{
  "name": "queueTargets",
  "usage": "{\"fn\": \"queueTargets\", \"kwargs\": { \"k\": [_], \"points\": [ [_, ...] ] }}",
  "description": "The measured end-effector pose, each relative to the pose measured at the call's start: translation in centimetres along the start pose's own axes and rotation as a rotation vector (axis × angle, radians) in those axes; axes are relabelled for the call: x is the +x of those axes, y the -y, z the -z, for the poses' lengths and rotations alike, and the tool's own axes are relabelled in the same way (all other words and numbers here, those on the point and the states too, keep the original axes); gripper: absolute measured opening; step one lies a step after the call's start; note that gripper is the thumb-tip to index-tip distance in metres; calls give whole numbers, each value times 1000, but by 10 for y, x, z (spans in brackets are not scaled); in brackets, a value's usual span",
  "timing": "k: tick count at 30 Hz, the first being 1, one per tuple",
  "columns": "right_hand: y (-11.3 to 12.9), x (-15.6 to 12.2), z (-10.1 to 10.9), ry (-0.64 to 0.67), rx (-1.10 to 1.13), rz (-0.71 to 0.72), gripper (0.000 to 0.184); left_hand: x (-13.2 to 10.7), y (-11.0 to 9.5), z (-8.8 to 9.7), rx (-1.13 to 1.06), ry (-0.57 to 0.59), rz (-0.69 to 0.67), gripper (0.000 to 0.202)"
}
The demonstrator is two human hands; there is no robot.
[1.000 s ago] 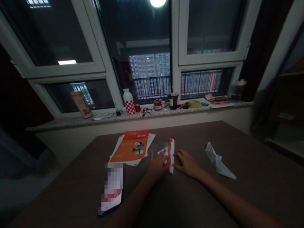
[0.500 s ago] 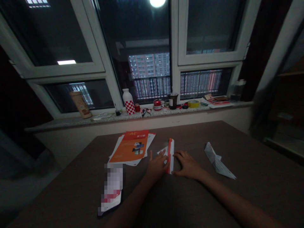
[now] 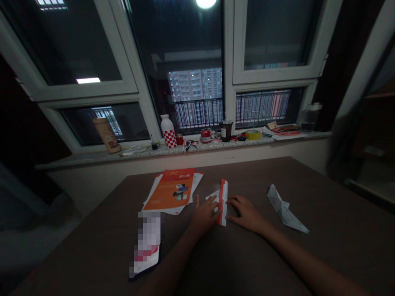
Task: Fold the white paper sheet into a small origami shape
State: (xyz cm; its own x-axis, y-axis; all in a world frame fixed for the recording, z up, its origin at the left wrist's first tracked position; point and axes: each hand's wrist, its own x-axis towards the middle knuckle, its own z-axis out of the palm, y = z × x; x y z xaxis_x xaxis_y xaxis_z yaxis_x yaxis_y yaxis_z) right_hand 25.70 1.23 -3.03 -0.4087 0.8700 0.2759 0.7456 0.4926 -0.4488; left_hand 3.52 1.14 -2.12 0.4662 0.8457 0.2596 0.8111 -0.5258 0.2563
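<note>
A sheet of red and white paper (image 3: pixel 224 197), folded into a narrow strip with a pale flap sticking out on its left, lies on the brown table (image 3: pixel 247 263). My left hand (image 3: pixel 204 214) rests on its left part, fingers spread and pressing the flap and the red band. Along the strip's right edge sits my right hand (image 3: pixel 245 213), its thumb and fingertips apart and touching or nearly touching the paper. Further right lies a folded paper piece (image 3: pixel 285 210) with pointed ends, printed with faint lines.
Left of the hands lie a stack of sheets with an orange cover (image 3: pixel 169 191) and a phone (image 3: pixel 148 246) with a blurred screen. Behind the table, the windowsill (image 3: pixel 138 158) carries a checkered bottle (image 3: pixel 169 133), a tan tumbler (image 3: pixel 107 135), a dark cup (image 3: pixel 226 130) and yellow tape (image 3: pixel 252 135).
The view has shifted slightly. My right thumb has moved a little up along the strip's right edge; my left hand stays on the paper.
</note>
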Motion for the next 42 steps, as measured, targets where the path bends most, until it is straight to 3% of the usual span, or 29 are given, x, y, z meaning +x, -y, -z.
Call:
{"fn": "queueTargets", "kwargs": {
  "k": [7,9,14,20,24,31,42],
  "points": [
    [6,-2,1,7,-10,10,76,-1,-2,2,-21,-10,38,26],
    [3,-2,2,10,8,18,71,0,-3,4,-29,-11,58,24],
    [-7,2,2,-2,37,8,31,2,-7,9,-31,-9,69,21],
    [-11,3,2,19,41,20,29,6,-2,4,-87,19,48,16],
    [-7,2,7,18,53,20,28,4,3,-1,-146,-12,34,26],
    [-7,1,16,42,88,62,23,2,-4,10,-146,44,0,23],
    [-8,4,7,-10,22,-7,28,-2,-4,6,-106,46,4,27]
  ]
}}
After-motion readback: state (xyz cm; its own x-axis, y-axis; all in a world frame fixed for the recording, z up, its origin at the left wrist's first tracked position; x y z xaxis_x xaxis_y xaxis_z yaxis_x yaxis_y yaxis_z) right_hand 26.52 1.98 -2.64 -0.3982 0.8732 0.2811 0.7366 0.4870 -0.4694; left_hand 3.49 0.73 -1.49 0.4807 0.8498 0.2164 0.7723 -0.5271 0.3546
